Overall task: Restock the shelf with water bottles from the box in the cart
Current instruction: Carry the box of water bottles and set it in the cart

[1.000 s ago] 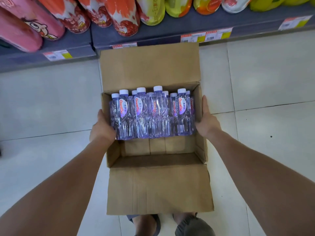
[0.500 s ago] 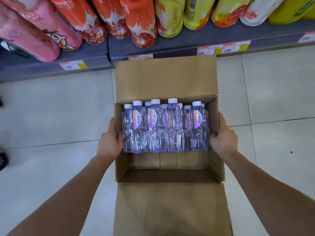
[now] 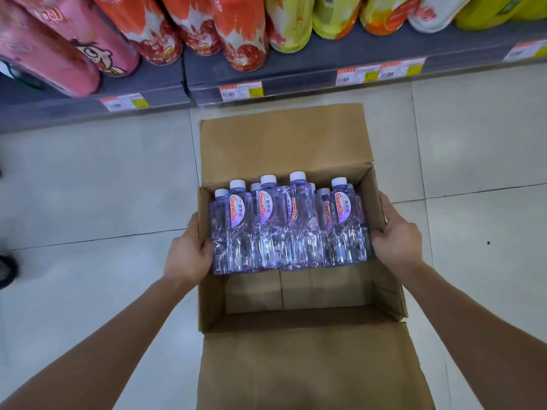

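An open cardboard box (image 3: 299, 294) fills the middle of the view, its far flap and near flap folded outward. Several clear water bottles (image 3: 288, 223) with white caps and purple labels stand packed in its far half; the near half shows bare cardboard. My left hand (image 3: 188, 253) grips the box's left wall, fingers hooked over the rim. My right hand (image 3: 396, 235) grips the right wall the same way. The box hangs between my hands above the tiled floor.
A low grey shelf (image 3: 296, 75) with price tags runs across the top, holding large pink, orange and yellow-green packs (image 3: 236, 28). Pale floor tiles lie on both sides of the box. A dark shoe (image 3: 6, 270) shows at the left edge.
The box and both hands have shifted right and lower in the view, and the shelf now looks nearer. My grip on the box walls is unchanged.
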`<state>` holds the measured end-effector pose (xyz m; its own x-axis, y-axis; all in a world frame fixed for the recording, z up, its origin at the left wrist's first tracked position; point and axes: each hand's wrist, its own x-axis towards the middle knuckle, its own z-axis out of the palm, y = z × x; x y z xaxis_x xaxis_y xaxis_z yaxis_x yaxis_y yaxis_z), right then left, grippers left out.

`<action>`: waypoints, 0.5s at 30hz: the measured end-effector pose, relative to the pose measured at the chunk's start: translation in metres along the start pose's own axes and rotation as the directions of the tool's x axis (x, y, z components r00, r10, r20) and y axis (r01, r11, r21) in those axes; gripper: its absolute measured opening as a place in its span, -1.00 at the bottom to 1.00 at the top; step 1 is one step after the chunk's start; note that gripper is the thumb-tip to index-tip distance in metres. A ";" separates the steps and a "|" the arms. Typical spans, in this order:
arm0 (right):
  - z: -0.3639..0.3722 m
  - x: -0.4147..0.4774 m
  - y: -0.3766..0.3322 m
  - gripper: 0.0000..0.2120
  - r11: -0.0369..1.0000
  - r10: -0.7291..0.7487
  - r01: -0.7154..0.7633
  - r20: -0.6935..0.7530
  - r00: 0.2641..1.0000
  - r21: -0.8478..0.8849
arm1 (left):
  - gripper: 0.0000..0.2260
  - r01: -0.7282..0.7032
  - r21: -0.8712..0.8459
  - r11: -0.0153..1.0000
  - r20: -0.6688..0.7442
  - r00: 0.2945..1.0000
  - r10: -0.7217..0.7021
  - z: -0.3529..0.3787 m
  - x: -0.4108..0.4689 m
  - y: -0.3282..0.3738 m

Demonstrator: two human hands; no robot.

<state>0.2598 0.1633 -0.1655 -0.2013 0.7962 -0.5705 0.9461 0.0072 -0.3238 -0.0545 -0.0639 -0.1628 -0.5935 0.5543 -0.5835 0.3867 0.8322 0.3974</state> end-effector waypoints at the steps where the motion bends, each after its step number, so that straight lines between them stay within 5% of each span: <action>1: -0.003 -0.005 -0.001 -0.21 1.000 0.005 -0.005 -0.001 1.000 0.001 | -0.52 -0.001 0.004 1.000 0.005 1.000 0.001 -0.002 -0.005 0.001; 15: -0.106 -0.104 -0.068 -0.20 0.999 -0.013 0.014 -0.027 1.000 0.051 | -0.54 -0.040 0.000 0.999 0.001 0.999 0.040 -0.119 -0.083 0.037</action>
<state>0.2430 0.1443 -0.0046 -0.2065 0.8119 -0.5461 0.9290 -0.0125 -0.3698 -0.0746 -0.0810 -0.0154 -0.5767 0.5872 -0.5681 0.4097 0.8094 0.4207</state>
